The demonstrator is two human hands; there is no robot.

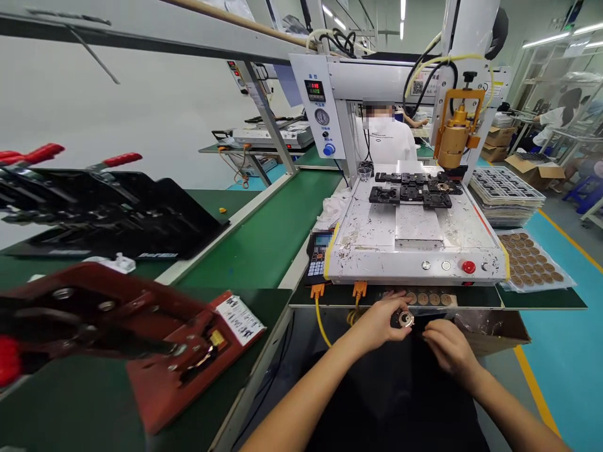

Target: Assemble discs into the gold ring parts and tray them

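Note:
My left hand (384,320) pinches a small round metal part that looks like a watch case (406,319), held just off the front edge of the bench. Close by on the right, my right hand (450,351) has its fingers curled and thumb pressed in; whatever lies between them is too small to make out. Behind my left hand lies a strip of round brown discs (428,299) on the bench edge. Beyond it stands a white press machine (409,267) with black fixture blocks (414,188) on its bed and a brass-coloured head (455,135) above.
A red hand press (160,389) stands on the green bench at left, with black toggle-clamp fixtures (108,207) behind it. A keypad (316,263) sits beside the machine. To the right are stacked trays (506,188), a bagged sheet of discs (532,257) and a cardboard box (499,333).

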